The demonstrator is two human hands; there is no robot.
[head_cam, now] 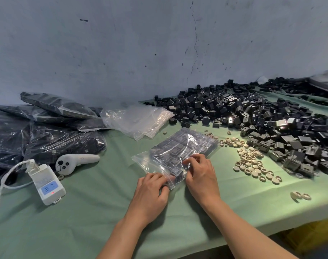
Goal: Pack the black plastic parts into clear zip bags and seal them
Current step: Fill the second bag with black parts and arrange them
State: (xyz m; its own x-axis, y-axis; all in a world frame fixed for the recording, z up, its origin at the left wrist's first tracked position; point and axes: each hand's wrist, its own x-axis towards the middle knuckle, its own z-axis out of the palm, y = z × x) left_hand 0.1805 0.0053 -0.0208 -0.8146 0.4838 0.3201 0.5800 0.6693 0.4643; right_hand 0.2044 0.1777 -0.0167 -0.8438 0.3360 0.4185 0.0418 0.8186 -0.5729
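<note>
Zip bag (185, 144) filled with black parts (173, 153) lies flat on the green cloth (103, 212) under both hands. Left hand (152, 189) pinches its near corner and right hand (199, 171), close beside but not touching it, pinches the film over the parts. Looks like the sealing step: next move likely needs parts pushed off the strip and fingers pressed along it. Loose pile (252, 113) sits beyond the right hand, empty bags (135, 118) beyond both hands.
</note>
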